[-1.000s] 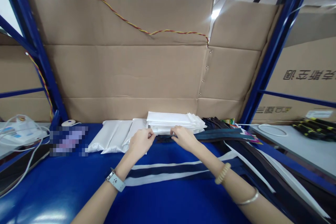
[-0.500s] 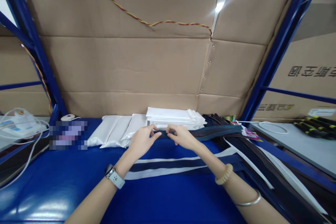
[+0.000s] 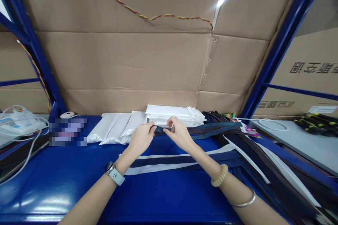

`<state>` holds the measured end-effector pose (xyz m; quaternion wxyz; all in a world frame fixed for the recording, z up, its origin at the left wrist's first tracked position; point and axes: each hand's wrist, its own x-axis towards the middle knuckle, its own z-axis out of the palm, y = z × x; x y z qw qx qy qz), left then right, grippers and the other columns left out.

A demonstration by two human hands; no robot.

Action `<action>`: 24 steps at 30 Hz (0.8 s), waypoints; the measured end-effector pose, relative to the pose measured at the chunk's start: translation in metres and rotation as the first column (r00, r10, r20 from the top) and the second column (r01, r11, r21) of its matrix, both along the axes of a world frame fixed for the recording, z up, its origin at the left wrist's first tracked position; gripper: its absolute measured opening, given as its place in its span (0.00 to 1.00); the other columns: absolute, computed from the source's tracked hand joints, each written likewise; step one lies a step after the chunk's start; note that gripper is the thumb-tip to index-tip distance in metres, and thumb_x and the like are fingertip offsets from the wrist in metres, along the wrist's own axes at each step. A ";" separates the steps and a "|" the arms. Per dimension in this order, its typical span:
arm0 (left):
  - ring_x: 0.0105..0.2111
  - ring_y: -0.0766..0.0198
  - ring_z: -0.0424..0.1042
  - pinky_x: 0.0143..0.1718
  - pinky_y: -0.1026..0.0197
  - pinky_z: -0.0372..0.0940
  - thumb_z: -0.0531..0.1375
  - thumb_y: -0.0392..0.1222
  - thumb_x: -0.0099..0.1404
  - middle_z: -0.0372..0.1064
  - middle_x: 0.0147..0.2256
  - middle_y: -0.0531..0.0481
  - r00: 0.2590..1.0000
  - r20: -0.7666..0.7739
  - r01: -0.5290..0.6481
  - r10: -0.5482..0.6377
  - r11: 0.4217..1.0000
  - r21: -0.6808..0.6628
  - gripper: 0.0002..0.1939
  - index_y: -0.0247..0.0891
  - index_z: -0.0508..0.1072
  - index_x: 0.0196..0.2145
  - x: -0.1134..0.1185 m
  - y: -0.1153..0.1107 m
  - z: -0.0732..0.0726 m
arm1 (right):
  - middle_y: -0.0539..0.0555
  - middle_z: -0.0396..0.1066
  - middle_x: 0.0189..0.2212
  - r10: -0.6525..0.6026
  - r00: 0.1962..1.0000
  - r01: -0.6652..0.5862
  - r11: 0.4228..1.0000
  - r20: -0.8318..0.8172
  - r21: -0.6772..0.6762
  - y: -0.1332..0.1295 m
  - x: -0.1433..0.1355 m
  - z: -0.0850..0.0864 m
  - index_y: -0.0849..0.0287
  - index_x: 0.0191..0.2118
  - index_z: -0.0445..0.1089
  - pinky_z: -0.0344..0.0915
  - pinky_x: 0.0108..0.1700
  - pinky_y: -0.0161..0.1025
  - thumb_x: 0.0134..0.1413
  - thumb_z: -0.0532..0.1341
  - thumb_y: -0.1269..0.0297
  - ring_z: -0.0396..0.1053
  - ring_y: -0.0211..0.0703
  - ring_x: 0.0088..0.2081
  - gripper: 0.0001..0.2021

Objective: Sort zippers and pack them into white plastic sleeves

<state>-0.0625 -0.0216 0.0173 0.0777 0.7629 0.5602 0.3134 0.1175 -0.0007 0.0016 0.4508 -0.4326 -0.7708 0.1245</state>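
Observation:
My left hand (image 3: pixel 142 136) is closed, its thumb and forefinger pinching the end of a dark blue-green fabric strip (image 3: pixel 216 128). Just beside it, my right hand (image 3: pixel 179 133) has its thumb against the same strip; the forefinger is bent and raised apart from the thumb, and the other fingers are mostly hidden. The strip runs rightward behind my right hand towards a heap of dark strips (image 3: pixel 215 117). Behind my hands lies a stack of white flat packets (image 3: pixel 169 110). Below them, a navy and white strip (image 3: pixel 163 162) stretches across the blue table (image 3: pixel 169 197).
Several white plastic packages (image 3: pixel 111 128) lie left of the stack. More dark and white strips (image 3: pixel 266 161) hang over the table's right side. A cardboard wall (image 3: pixel 132 59) closes off the back between blue posts (image 3: pixel 280 38). White cables (image 3: pixel 34 147) lie at left.
The view has tilted down slightly. My right forefinger has lifted away from its thumb, and more of the dark strip shows between my hands.

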 end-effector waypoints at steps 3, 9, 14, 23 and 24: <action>0.24 0.64 0.66 0.25 0.63 0.50 0.48 0.44 0.66 0.69 0.25 0.50 0.996 -0.055 -0.065 0.068 0.996 0.053 0.12 0.40 0.67 0.30 0.001 -0.002 0.002 | 0.50 0.66 0.20 0.054 0.998 -0.056 0.992 -0.014 -0.115 -0.001 -0.004 -0.003 0.60 0.26 0.66 0.56 0.27 0.34 0.53 0.58 0.61 0.62 0.36 0.22 0.09; 0.24 0.66 0.63 0.25 0.64 0.49 0.47 0.45 0.67 0.67 0.25 0.52 0.995 -0.080 0.070 -0.064 0.994 0.083 0.13 0.40 0.66 0.29 0.004 -0.003 0.000 | 0.51 0.70 0.22 0.307 0.907 -0.411 0.792 -0.288 -0.451 0.000 -0.011 -0.012 0.62 0.31 0.68 0.53 0.19 0.31 0.57 0.52 0.56 0.58 0.30 0.14 0.15; 0.22 0.67 0.60 0.24 0.64 0.47 0.47 0.44 0.67 0.64 0.23 0.54 0.992 -0.089 0.095 -0.087 0.992 0.083 0.14 0.40 0.65 0.27 0.004 -0.003 -0.001 | 0.50 0.68 0.21 0.286 0.888 -0.438 0.766 -0.361 -0.470 -0.001 -0.011 -0.013 0.61 0.30 0.66 0.52 0.19 0.30 0.56 0.53 0.58 0.59 0.31 0.15 0.12; 0.22 0.66 0.60 0.25 0.63 0.47 0.49 0.46 0.65 0.64 0.21 0.53 0.997 -0.061 0.044 -0.039 0.996 0.081 0.14 0.40 0.68 0.26 -0.003 -0.003 0.010 | 0.49 0.64 0.21 0.150 0.985 -0.144 0.987 0.087 -0.078 -0.009 -0.011 0.004 0.59 0.24 0.63 0.55 0.30 0.33 0.55 0.53 0.67 0.60 0.36 0.25 0.10; 0.22 0.65 0.60 0.25 0.63 0.47 0.49 0.46 0.65 0.64 0.21 0.53 0.998 -0.053 0.044 -0.040 0.996 0.082 0.14 0.40 0.68 0.26 -0.004 -0.003 0.010 | 0.49 0.64 0.22 0.155 0.983 -0.149 0.987 0.102 -0.067 -0.009 -0.011 0.007 0.59 0.24 0.64 0.56 0.31 0.34 0.55 0.53 0.67 0.60 0.36 0.26 0.10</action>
